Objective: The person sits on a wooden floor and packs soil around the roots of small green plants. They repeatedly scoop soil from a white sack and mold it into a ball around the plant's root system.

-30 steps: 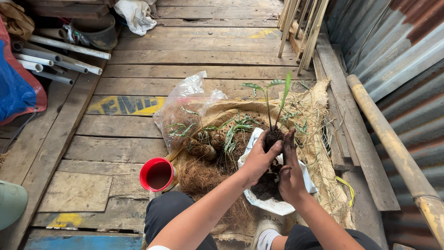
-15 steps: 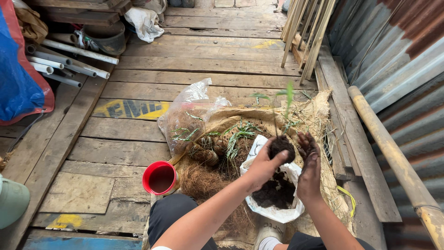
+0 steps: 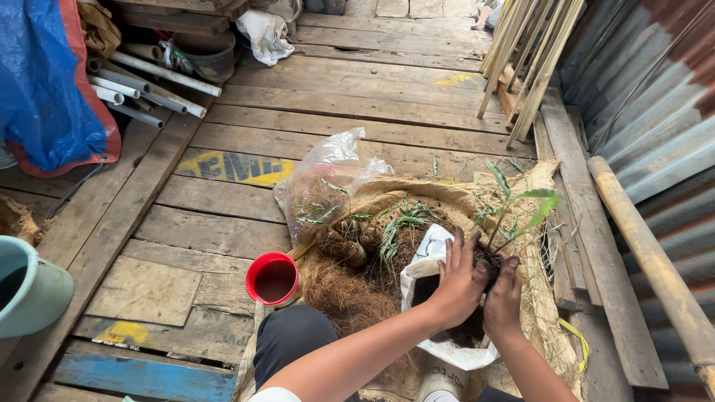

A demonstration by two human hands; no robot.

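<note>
Nearest: both hands soil-smeared, cupped together over open white plastic sack of dark soil (image 3: 447, 350). Left hand (image 3: 456, 286) and right hand (image 3: 504, 298) closed round dark soil ball at root of thin green-leaved seedling (image 3: 514, 212), held upright just above sack mouth. Ball looks formed, not yet wrapped in fibre. Beside sack, left: brown coconut-fibre heap (image 3: 339, 286), round red plastic cup (image 3: 272, 278). On burlap sheet (image 3: 536, 298) beyond: approx. 3 fibre-wrapped balls (image 3: 346, 240) w/ shoots, apparently done. Further: clear plastic bag (image 3: 324, 179) of fibre. Far left: grey pipes (image 3: 149, 89).
</note>
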